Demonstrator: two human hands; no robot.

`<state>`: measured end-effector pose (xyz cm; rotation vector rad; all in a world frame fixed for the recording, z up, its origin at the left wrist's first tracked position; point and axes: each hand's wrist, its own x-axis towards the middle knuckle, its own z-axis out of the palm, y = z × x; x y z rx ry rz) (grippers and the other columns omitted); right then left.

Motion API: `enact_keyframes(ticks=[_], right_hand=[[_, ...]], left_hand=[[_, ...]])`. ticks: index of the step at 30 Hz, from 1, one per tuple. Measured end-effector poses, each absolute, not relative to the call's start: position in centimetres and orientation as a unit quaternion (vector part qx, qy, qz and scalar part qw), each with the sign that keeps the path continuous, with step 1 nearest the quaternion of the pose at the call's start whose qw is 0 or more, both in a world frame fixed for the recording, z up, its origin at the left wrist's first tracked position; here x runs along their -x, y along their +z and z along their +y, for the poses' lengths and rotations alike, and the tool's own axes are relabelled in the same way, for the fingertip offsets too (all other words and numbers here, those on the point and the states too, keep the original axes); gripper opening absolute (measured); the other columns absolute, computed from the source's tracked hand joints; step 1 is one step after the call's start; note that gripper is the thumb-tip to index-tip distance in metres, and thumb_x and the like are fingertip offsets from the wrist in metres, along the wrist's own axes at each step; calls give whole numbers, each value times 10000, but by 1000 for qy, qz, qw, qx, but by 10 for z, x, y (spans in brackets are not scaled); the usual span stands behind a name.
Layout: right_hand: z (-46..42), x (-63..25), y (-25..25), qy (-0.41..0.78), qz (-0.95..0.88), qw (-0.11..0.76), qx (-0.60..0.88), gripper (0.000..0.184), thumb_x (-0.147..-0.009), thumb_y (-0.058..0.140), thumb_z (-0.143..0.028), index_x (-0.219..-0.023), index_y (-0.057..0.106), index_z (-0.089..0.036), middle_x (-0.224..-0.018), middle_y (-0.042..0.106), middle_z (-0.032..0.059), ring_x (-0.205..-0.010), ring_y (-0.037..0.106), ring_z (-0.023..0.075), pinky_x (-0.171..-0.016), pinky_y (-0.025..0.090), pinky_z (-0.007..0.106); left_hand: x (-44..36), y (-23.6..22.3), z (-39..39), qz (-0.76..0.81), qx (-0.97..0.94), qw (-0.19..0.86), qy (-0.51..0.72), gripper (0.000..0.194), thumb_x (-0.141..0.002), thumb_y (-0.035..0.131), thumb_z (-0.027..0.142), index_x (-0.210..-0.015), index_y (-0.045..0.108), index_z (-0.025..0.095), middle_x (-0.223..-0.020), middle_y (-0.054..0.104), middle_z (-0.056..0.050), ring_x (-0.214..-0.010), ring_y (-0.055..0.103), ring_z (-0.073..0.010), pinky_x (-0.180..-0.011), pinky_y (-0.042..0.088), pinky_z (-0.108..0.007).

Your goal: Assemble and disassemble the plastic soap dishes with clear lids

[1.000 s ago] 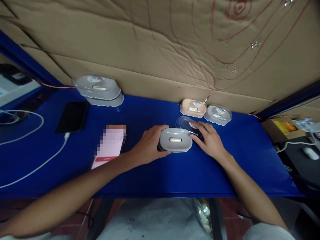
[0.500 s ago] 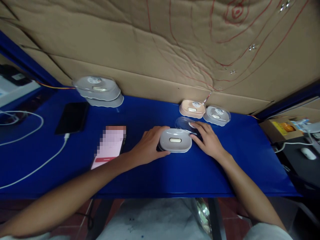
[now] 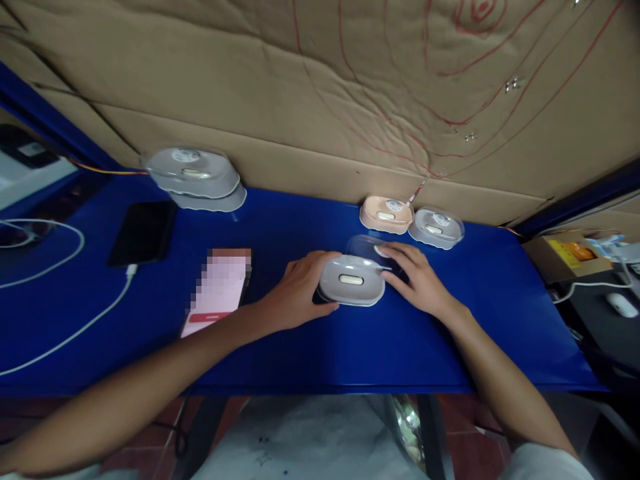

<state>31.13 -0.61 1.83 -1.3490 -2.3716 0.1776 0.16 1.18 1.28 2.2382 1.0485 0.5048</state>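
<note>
A grey oval plastic case (image 3: 351, 281) lies on the blue table (image 3: 325, 347) in the middle. My left hand (image 3: 296, 290) curls round its left end and grips it. My right hand (image 3: 417, 277) rests on a clear lid (image 3: 367, 245) that tilts behind and to the right of the case, fingers lying on it. Behind them, against the cardboard, stand a peach case (image 3: 387, 214) and a second grey case (image 3: 435, 228).
Two stacked grey cases (image 3: 194, 177) sit at the back left. A dark phone (image 3: 143, 233) with a white cable (image 3: 75, 330) and a lit phone (image 3: 219, 292) lie left of my hands. Cardboard wall (image 3: 320, 100) behind; box and mouse (image 3: 620, 305) at right.
Hardly anything has moved; my hands stay on the grey case and the clear lid, and the view shifts slightly.
</note>
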Motion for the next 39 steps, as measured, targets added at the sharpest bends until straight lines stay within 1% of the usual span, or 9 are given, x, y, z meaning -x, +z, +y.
enact_keyframes(ticks=[4, 6, 11, 19, 23, 26, 29, 33, 39], right_hand=[[-19, -294, 13, 125, -879, 191, 419, 744, -973, 671, -568, -1605, 378, -305, -1586, 465, 153, -1533, 391, 372, -1211, 405, 606], [-23, -286, 10, 155, -869, 204, 423, 786, -954, 705, -556, -1610, 356, -301, -1598, 428, 168, -1533, 392, 370, -1202, 431, 592], [-18, -288, 11, 209, -845, 264, 416, 656, -958, 722, -501, -1531, 464, -312, -1514, 503, 146, -1440, 516, 319, -1176, 487, 531], [-10, -298, 15, 185, -835, 299, 422, 555, -1005, 671, -453, -1511, 492, -311, -1448, 570, 126, -1371, 572, 301, -1148, 505, 518], [-7, -304, 12, 156, -838, 274, 445, 580, -992, 682, -479, -1517, 483, -332, -1441, 566, 121, -1365, 569, 312, -1148, 503, 534], [-5, -305, 10, 136, -836, 257, 465, 582, -1004, 653, -497, -1532, 460, -345, -1443, 558, 123, -1363, 564, 323, -1138, 509, 552], [-6, -303, 8, 123, -832, 244, 482, 587, -1011, 635, -508, -1542, 445, -346, -1449, 549, 120, -1367, 555, 321, -1140, 508, 540], [-6, -303, 7, 121, -839, 238, 474, 600, -1021, 616, -500, -1562, 416, -337, -1463, 526, 125, -1388, 530, 324, -1160, 487, 532], [-7, -302, 5, 113, -851, 210, 468, 651, -1051, 564, -470, -1633, 305, -335, -1521, 472, 140, -1419, 489, 340, -1174, 452, 565]], left_hand=[[-3, 7, 12, 410, -831, 318, 200, 998, -832, 830, 374, -1596, 191, 311, -1656, 381, -171, -1482, 427, -412, -1177, 320, -609], [-3, 5, 12, 416, -826, 327, 195, 1078, -787, 875, 385, -1606, 178, 316, -1657, 375, -180, -1471, 426, -434, -1164, 322, -633], [-5, 8, 11, 429, -824, 324, 178, 1083, -771, 880, 328, -1620, 209, 332, -1563, 480, -169, -1403, 485, -435, -1127, 357, -636], [1, 12, 14, 435, -823, 331, 156, 1223, -753, 888, 299, -1675, 86, 342, -1533, 506, -196, -1386, 507, -456, -1110, 356, -672], [9, 17, 19, 428, -832, 321, 144, 1155, -789, 848, 249, -1655, 96, 383, -1568, 470, -173, -1393, 511, -436, -1109, 354, -695], [7, 17, 16, 419, -838, 302, 177, 1017, -779, 880, 299, -1581, 257, 349, -1576, 419, -163, -1452, 439, -431, -1131, 364, -686], [2, 15, 9, 406, -845, 277, 211, 787, -793, 881, 298, -1438, 432, 276, -1457, 465, -148, -1376, 504, -390, -1128, 431, -612], [-1, 11, 6, 380, -863, 259, 209, 605, -850, 828, 288, -1368, 516, 253, -1428, 458, -139, -1345, 539, -366, -1138, 463, -567], [-1, 10, 11, 396, -854, 265, 208, 660, -890, 777, 470, -1437, 486, 243, -1573, 402, -172, -1396, 533, -391, -1169, 449, -600]])
